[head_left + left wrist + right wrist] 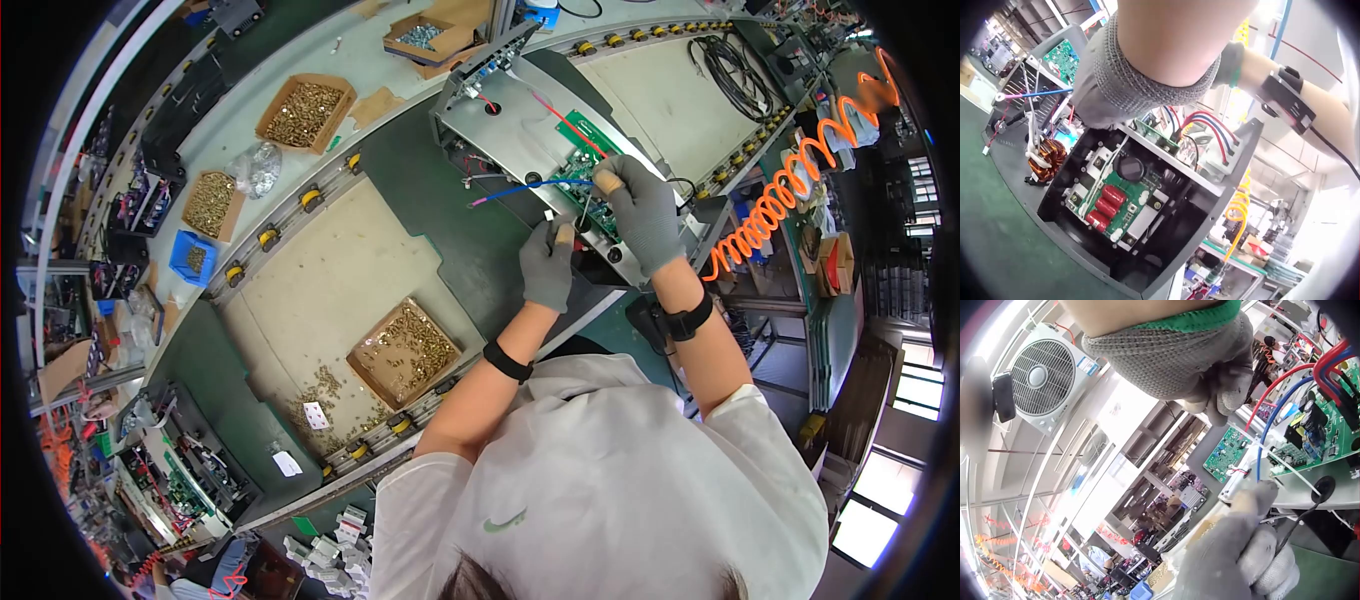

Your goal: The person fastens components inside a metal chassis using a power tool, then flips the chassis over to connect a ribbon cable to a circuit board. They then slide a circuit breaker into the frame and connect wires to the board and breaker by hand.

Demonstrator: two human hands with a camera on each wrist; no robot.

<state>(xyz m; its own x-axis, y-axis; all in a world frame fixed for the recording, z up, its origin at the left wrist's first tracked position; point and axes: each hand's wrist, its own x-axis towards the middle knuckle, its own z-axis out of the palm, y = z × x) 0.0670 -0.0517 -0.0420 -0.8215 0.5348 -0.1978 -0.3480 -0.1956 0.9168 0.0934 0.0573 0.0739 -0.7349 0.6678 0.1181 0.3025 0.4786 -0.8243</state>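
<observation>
Both hands wear grey gloves and work over a metal chassis (535,135) that carries a green circuit board (585,165). My right hand (640,210) is over the board with curled fingers, pinching a thin white strip (1288,465) that looks like a cable tie. Beside these fingers pass a red wire (1272,390) and a blue wire (1270,422). A pink-tipped end of the blue wire (520,189) sticks out leftward. My left hand (548,262) is at the chassis's near side, fingers curled round a thin black wire (1294,522); a small white piece (549,215) shows at its fingertips.
A copper coil (1047,161) and red capacitors (1107,207) sit in the chassis. A cardboard tray of brass parts (405,350) stands left of me, with loose parts around it. A coiled orange hose (770,205) hangs at right. Rollers (310,200) line the bench.
</observation>
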